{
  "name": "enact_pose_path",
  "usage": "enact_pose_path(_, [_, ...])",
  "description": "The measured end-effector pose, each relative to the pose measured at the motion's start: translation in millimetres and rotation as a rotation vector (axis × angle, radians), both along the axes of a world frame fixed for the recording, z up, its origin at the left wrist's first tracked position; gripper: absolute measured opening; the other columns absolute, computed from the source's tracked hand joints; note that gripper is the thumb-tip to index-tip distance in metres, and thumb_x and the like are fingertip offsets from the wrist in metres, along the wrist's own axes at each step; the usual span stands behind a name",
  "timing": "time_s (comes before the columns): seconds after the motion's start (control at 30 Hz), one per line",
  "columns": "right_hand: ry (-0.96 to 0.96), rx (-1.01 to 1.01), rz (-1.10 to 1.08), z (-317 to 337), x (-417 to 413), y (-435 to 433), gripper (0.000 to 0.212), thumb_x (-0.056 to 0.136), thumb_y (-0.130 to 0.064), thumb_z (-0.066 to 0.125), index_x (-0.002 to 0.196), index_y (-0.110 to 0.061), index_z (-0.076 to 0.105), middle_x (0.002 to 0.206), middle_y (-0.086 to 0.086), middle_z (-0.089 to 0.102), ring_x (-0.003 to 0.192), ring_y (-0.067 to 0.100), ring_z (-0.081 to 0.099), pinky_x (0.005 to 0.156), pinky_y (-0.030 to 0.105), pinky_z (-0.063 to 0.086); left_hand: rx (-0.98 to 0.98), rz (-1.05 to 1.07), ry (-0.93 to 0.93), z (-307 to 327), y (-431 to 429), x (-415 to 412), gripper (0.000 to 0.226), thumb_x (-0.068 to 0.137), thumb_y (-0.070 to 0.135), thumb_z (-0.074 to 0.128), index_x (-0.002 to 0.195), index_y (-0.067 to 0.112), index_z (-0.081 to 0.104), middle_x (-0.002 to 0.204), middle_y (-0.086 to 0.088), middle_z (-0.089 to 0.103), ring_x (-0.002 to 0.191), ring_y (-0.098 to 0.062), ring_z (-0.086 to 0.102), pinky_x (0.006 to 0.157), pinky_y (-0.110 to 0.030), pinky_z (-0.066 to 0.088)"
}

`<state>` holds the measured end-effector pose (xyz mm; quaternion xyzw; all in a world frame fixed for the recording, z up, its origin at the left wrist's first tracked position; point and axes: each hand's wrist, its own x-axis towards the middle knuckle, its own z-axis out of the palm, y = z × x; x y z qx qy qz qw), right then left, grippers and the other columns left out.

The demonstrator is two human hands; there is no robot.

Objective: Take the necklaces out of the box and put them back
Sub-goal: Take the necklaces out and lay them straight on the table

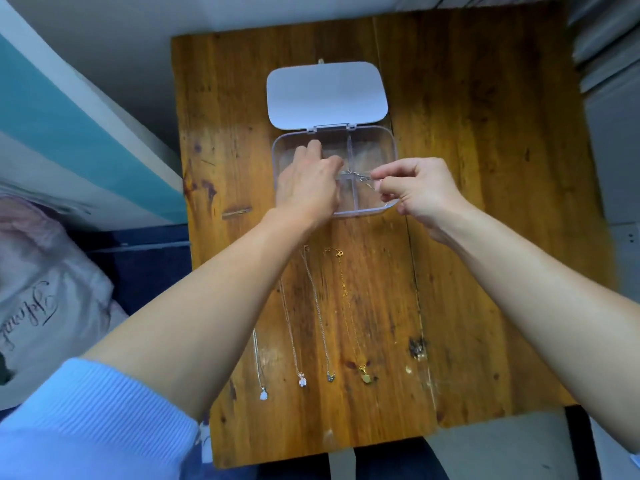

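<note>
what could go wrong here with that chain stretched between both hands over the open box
1. The silver chain is pulled between the left hand and the right hand across the divider of the clear compartment box; it may snag there or kink.
2. The left hand rests on the box, so a tug could shift it.
3. Four necklaces, including the gold pendant necklace, lie close together under the forearms; a sleeve or arm could drag and tangle them.

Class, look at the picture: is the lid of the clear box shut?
No, the white lid is swung fully open and lies flat on the wooden table behind the clear box.
</note>
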<state>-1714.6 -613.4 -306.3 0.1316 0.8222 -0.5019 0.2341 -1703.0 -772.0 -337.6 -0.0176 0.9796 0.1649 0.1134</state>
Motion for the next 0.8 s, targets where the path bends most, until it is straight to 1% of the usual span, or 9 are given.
enact_pose_path(0.1, [0.013,-0.001,-0.002,1,1,6,0.018,0.084,-0.001,0.064,0.096,-0.009,0.074,0.083,0.003,0.067,0.070,0.008,0.059,0.046,0.008,0.043,-0.109,-0.074,0.020,-3,5,-7,0.031,0.093,0.027,0.055,0.122,0.018,0.063,0.121,-0.013,0.049,0.112,-0.032,0.045,0.087,-0.044,0.043])
enact_pose_path(0.23, [-0.040,-0.074,-0.058,4,-1,17,0.018,0.084,-0.003,0.060,0.089,-0.013,0.074,0.085,0.003,0.069,0.080,0.012,0.062,0.059,0.025,0.047,-0.177,-0.135,0.079,-10,12,-13,0.032,0.092,0.031,0.056,0.121,0.020,0.065,0.119,-0.012,0.052,0.111,-0.031,0.044,0.088,-0.043,0.039])
enact_pose_path(0.3, [-0.090,-0.132,-0.077,3,-2,24,0.017,0.086,-0.004,0.060,0.088,-0.014,0.074,0.088,0.004,0.070,0.085,0.015,0.064,0.061,0.027,0.048,-0.198,-0.127,0.085,-12,16,-16,0.030,0.093,0.033,0.055,0.116,0.020,0.068,0.117,-0.011,0.053,0.111,-0.032,0.044,0.089,-0.044,0.036])
enact_pose_path(0.4, [-0.132,-0.187,-0.074,2,-3,32,0.014,0.086,-0.007,0.062,0.091,-0.013,0.074,0.087,0.004,0.071,0.084,0.015,0.065,0.058,0.025,0.046,-0.155,-0.088,0.086,-14,17,-18,0.030,0.095,0.035,0.050,0.112,0.022,0.071,0.113,-0.010,0.058,0.111,-0.032,0.044,0.088,-0.045,0.034])
enact_pose_path(0.47, [-0.135,-0.190,-0.072,2,-4,36,0.013,0.085,-0.008,0.064,0.091,-0.014,0.075,0.084,0.002,0.071,0.083,0.014,0.063,0.060,0.025,0.045,-0.100,-0.069,0.111,-14,13,-19,0.029,0.095,0.037,0.052,0.110,0.023,0.072,0.110,-0.008,0.061,0.110,-0.031,0.045,0.087,-0.044,0.034])
enact_pose_path(0.57, [-0.117,-0.177,-0.080,3,-6,44,0.014,0.084,-0.012,0.063,0.090,-0.018,0.075,0.080,-0.001,0.072,0.086,0.014,0.064,0.071,0.031,0.046,0.031,-0.035,0.152,-6,7,-19,0.029,0.092,0.040,0.057,0.104,0.021,0.075,0.105,-0.005,0.065,0.105,-0.028,0.048,0.085,-0.042,0.034])
enact_pose_path(0.63, [-0.115,-0.218,-0.107,5,-7,49,0.013,0.086,-0.011,0.062,0.090,-0.017,0.074,0.077,-0.001,0.071,0.083,0.013,0.066,0.074,0.032,0.050,0.172,0.004,0.172,5,2,-16,0.027,0.091,0.037,0.059,0.096,0.016,0.076,0.097,-0.005,0.069,0.096,-0.025,0.054,0.079,-0.038,0.038])
enact_pose_path(0.73, [-0.162,-0.363,-0.171,8,-4,55,0.010,0.087,-0.005,0.066,0.094,-0.008,0.072,0.074,0.005,0.070,0.073,0.016,0.067,0.068,0.028,0.056,0.529,0.193,0.132,28,-2,-5,0.022,0.093,0.029,0.057,0.085,0.013,0.070,0.082,-0.004,0.070,0.079,-0.018,0.062,0.071,-0.034,0.050])
enact_pose_path(0.8, [-0.195,-0.375,-0.131,10,2,59,0.011,0.083,-0.004,0.071,0.094,-0.006,0.072,0.072,0.005,0.069,0.065,0.014,0.064,0.058,0.022,0.053,0.737,0.327,0.072,41,-7,6,0.021,0.095,0.023,0.055,0.079,0.015,0.065,0.077,-0.005,0.069,0.073,-0.015,0.064,0.064,-0.028,0.052])
